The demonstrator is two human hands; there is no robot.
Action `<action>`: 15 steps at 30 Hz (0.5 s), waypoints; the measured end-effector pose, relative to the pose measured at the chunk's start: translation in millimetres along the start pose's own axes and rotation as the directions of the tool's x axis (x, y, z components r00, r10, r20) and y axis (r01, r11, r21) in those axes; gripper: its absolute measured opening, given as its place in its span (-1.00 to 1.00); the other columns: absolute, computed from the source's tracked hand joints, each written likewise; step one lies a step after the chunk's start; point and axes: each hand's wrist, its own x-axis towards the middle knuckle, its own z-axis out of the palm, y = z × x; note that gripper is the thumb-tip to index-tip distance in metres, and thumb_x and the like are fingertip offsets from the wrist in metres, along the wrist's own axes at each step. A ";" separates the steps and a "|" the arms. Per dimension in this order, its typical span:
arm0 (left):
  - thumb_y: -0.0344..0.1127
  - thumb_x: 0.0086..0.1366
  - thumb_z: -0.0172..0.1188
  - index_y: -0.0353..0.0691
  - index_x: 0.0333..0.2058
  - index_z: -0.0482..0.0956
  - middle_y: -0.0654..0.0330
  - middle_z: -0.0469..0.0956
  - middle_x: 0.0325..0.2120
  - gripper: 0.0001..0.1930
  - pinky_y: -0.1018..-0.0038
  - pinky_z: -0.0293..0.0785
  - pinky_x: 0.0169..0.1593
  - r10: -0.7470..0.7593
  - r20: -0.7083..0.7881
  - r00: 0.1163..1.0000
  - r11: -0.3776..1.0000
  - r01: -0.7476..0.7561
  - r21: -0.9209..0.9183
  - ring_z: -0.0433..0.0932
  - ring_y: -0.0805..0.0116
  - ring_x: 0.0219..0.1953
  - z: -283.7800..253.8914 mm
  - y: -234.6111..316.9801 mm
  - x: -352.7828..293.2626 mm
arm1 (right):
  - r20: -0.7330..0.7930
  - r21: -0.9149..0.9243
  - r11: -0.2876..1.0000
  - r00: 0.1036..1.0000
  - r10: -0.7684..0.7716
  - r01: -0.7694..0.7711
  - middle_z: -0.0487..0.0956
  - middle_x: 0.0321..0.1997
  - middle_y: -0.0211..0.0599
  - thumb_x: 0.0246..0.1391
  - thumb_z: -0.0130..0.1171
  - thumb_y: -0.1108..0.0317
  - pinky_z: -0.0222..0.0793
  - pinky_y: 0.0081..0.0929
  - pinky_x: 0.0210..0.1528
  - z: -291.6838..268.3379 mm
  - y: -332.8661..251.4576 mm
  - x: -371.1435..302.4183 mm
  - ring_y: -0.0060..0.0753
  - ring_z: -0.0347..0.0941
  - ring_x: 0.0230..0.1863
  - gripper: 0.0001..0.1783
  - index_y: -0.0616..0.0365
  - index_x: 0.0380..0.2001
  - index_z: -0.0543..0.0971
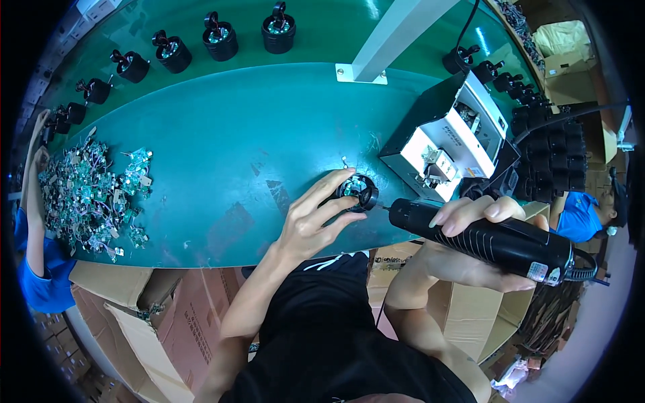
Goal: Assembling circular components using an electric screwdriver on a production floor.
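Note:
Near the front edge of the table, my left hand grips a small black round housing. Thumb and fingers lie around its rim, and part of a green circuit board shows inside. My right hand is wrapped round a thick black electric screwdriver, held nearly level. Its thin bit points left at the housing's side; whether it touches a screw is too small to tell. A cord leaves the tool's rear end.
Loose circuit boards are heaped at the left. A white-and-black machine stands at the right, below a metal post. Black housings line the far side. Another person's arm reaches in at left; cardboard boxes stand below the edge.

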 end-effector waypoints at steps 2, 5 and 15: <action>-0.50 -0.13 0.44 -0.40 -0.44 0.61 -0.08 0.50 0.04 -0.77 0.34 0.49 0.06 -0.009 0.010 1.000 1.000 0.010 -0.010 0.56 0.05 0.00 -1.4 -0.4 -0.8 | -0.012 -0.006 1.000 1.000 -0.001 0.001 0.47 -0.29 -0.09 0.08 -0.23 -0.51 0.41 -0.39 -0.79 -2.0 -3.1 -2.2 -0.29 0.42 -0.73 -0.13 -0.20 0.28 0.07; -0.50 -0.13 0.44 -0.40 -0.44 0.61 -0.07 0.50 0.05 -0.77 0.34 0.49 0.06 -0.016 0.014 1.000 1.000 0.016 -0.018 0.55 0.05 0.00 -1.0 -1.3 -1.3 | -0.029 -0.015 1.000 1.000 -0.002 0.002 0.47 -0.29 -0.09 0.07 -0.21 -0.51 0.42 -0.39 -0.79 -0.1 -1.1 -3.9 -0.29 0.42 -0.73 -0.12 -0.20 0.28 0.06; -0.51 -0.10 0.42 -0.40 -0.43 0.60 -0.04 0.50 0.06 -0.78 0.35 0.49 0.05 0.008 0.008 1.000 1.000 -0.008 0.000 0.55 0.04 0.01 0.3 0.0 0.0 | 0.118 0.006 1.000 0.993 -0.029 0.028 0.47 -0.34 -0.08 0.05 -0.09 -0.47 0.41 -0.41 -0.78 17.3 8.9 -5.0 -0.32 0.44 -0.69 -0.11 -0.14 0.27 0.11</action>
